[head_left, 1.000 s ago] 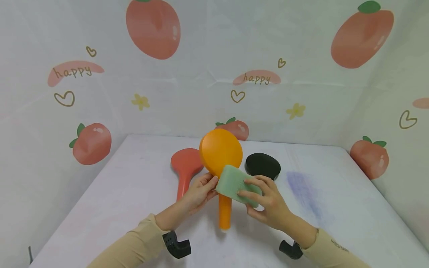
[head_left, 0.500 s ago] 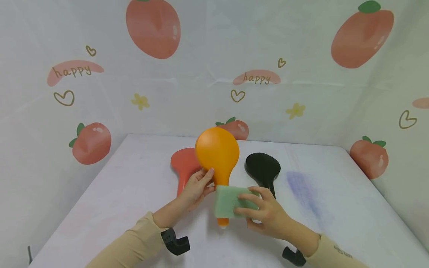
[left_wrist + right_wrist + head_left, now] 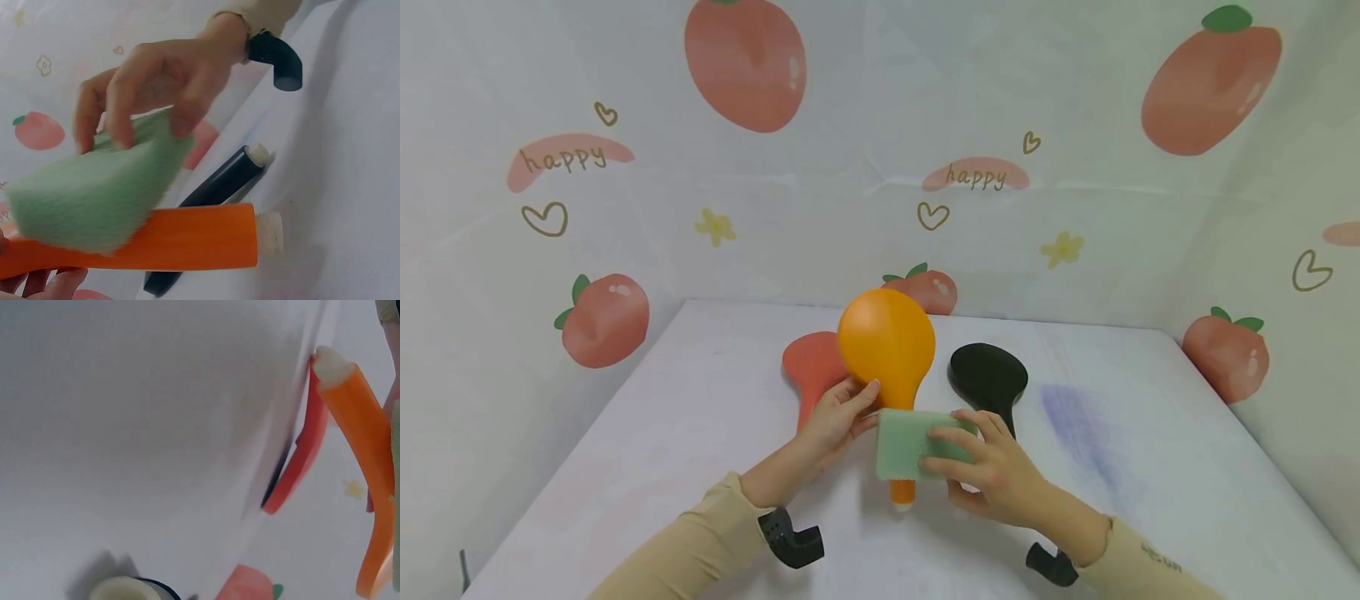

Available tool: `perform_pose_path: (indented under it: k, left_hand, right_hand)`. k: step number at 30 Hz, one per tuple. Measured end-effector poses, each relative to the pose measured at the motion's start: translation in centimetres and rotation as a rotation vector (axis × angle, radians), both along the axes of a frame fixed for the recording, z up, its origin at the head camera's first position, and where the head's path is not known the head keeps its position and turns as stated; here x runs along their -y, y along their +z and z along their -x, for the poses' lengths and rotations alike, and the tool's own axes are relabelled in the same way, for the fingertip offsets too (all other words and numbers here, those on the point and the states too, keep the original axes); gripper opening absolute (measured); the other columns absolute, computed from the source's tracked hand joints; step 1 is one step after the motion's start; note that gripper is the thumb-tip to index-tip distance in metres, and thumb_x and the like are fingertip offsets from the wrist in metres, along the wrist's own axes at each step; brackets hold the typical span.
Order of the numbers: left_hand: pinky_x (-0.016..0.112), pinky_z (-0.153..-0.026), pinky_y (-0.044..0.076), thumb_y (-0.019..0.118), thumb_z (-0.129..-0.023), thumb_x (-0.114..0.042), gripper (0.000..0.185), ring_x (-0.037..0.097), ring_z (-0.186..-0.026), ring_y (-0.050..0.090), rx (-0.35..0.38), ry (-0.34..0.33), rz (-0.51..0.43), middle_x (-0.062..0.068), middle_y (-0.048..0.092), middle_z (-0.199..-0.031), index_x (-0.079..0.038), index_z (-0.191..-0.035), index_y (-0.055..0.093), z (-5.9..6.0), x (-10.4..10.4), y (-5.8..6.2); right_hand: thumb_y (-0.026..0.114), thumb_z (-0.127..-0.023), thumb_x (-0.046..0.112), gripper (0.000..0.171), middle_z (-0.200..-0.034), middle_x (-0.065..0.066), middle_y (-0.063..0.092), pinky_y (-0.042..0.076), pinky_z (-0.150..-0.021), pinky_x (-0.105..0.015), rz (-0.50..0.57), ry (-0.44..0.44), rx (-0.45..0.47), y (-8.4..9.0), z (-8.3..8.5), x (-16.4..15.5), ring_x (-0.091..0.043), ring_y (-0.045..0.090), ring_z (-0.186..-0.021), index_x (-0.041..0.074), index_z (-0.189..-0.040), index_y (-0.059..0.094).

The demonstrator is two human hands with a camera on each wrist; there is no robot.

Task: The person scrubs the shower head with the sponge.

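Note:
An orange paddle point(image 3: 887, 333) with a round head and a pale handle end stands tilted up over the table, head away from me. My left hand point(image 3: 835, 423) pinches it at the neck, thumb on the near side. A light green sponge point(image 3: 898, 446) is gripped between the fingers and thumb of my right hand point(image 3: 996, 471). The sponge lies across the paddle's handle and covers its middle in the head view. In the left wrist view, the sponge point(image 3: 87, 200) is blurred over the orange handle point(image 3: 206, 237); the right wrist view catches only the sponge's edge.
A red paddle point(image 3: 811, 360) lies on the white table point(image 3: 715, 375) behind my left hand. Behind my right hand lies a black paddle point(image 3: 987, 368). A white cloth backdrop point(image 3: 850, 167) with printed fruit stands behind and at the sides.
The sponge has moved down from the paddle's neck onto the handle, straightened, then risen slightly. The paddle's head shifted a little left and turned to face me more.

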State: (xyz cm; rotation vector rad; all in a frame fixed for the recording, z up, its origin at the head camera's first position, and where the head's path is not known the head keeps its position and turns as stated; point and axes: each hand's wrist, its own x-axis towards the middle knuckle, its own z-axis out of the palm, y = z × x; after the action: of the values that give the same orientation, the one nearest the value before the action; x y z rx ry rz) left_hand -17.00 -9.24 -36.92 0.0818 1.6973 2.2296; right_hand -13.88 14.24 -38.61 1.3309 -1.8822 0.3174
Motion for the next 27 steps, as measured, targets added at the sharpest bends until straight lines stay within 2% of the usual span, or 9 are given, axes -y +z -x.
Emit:
perform_pose_path:
  k: [6, 10, 15, 20, 24, 27]
  left_hand:
    - [0.026, -0.094, 0.051, 0.051, -0.096, -0.026, 0.051, 0.007, -0.1, 0.058, -0.028, -0.063, -0.012, -0.004, 0.056, -0.115, 0.001, -0.138, 0.037, -0.2, 0.1, 0.2]
    - [0.026, -0.095, 0.05, 0.05, -0.097, -0.025, 0.051, 0.006, -0.101, 0.058, -0.035, -0.068, -0.014, -0.004, 0.055, -0.117, 0.001, -0.138, 0.036, -0.2, 0.1, 0.2]
    - [0.025, -0.092, 0.051, 0.047, -0.098, -0.021, 0.043, 0.009, -0.102, 0.058, -0.004, 0.005, -0.006, 0.001, 0.055, -0.12, 0.0, -0.135, 0.041, 0.0, -0.2, 0.0]
    - [0.034, -0.098, 0.047, 0.045, -0.099, -0.018, 0.039, 0.016, -0.109, 0.057, -0.004, 0.075, -0.044, 0.008, 0.053, -0.126, 0.001, -0.132, 0.044, 0.2, -0.3, -0.1]
    - [0.036, -0.099, 0.046, 0.045, -0.099, -0.018, 0.039, 0.018, -0.11, 0.057, 0.002, 0.096, -0.071, 0.009, 0.052, -0.126, 0.001, -0.133, 0.043, 0.3, -0.3, 0.0]
    - [0.031, -0.095, 0.05, 0.047, -0.098, -0.021, 0.04, 0.015, -0.106, 0.058, 0.017, 0.086, -0.077, 0.006, 0.053, -0.124, 0.001, -0.132, 0.042, 0.2, -0.2, 0.0]
  right_hand:
    - [0.038, -0.09, 0.025, 0.031, -0.108, -0.008, 0.061, 0.043, -0.075, -0.049, 0.086, -0.097, 0.032, 0.8, 0.8, 0.0, -0.036, 0.048, -0.1, 0.023, -0.095, 0.069]
    - [0.039, -0.09, 0.024, 0.031, -0.108, -0.008, 0.061, 0.044, -0.074, -0.049, 0.088, -0.107, 0.034, 0.4, 0.7, 0.2, -0.036, 0.049, -0.1, 0.023, -0.096, 0.069]
    - [0.039, -0.09, 0.023, 0.031, -0.11, -0.005, 0.062, 0.045, -0.08, -0.047, -0.019, -0.045, 0.019, -0.8, -0.2, 0.3, -0.033, 0.05, -0.1, 0.025, -0.099, 0.068]
    - [0.034, -0.092, 0.023, 0.033, -0.111, -0.001, 0.061, 0.045, -0.081, -0.041, -0.12, 0.038, 0.025, -1.3, -1.1, 0.1, -0.029, 0.051, -0.101, 0.028, -0.103, 0.065]
    - [0.035, -0.092, 0.022, 0.033, -0.11, -0.002, 0.061, 0.046, -0.079, -0.041, -0.103, 0.062, 0.007, -0.8, -1.1, -0.1, -0.03, 0.051, -0.1, 0.027, -0.102, 0.065]
    - [0.037, -0.091, 0.022, 0.031, -0.11, -0.004, 0.061, 0.046, -0.078, -0.044, -0.057, 0.053, -0.003, -0.2, -0.6, -0.2, -0.032, 0.051, -0.099, 0.026, -0.101, 0.067]
